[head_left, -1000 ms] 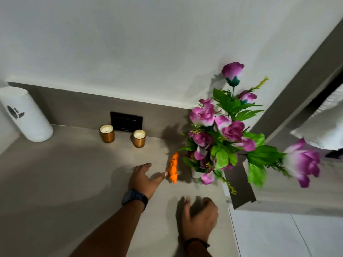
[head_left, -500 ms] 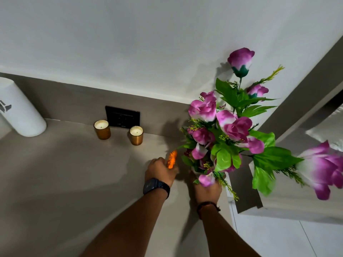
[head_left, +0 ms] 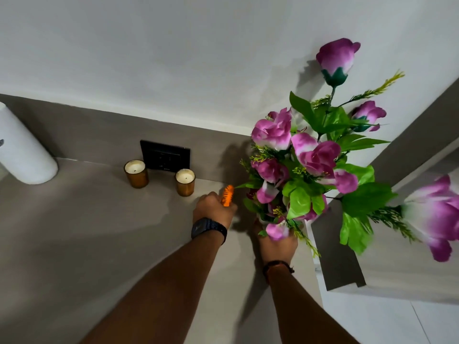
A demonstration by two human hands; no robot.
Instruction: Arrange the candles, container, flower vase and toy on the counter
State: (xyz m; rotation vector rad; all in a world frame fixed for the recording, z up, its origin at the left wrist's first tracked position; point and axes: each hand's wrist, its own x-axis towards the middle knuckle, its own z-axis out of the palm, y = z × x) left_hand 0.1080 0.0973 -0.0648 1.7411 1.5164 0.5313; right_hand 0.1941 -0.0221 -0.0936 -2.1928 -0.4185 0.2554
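Near edge: right hand (head_left: 277, 244) wrapped on base of flower vase (head_left: 263, 218), vase body mostly hidden under blooms, at counter's (head_left: 74, 232) right end. Judged top-heavy, stems floppy; best gripped low on the vase, kept upright. Left hand (head_left: 213, 209) clamped on orange striped toy (head_left: 227, 192), just left of the vase; looked light, rigid, easy pinch. Further back, two candles (head_left: 136, 173) in amber glass cups by the wall, wax filling each; breakable, held by the sides. White container (head_left: 24, 152) far left, contents unseen.
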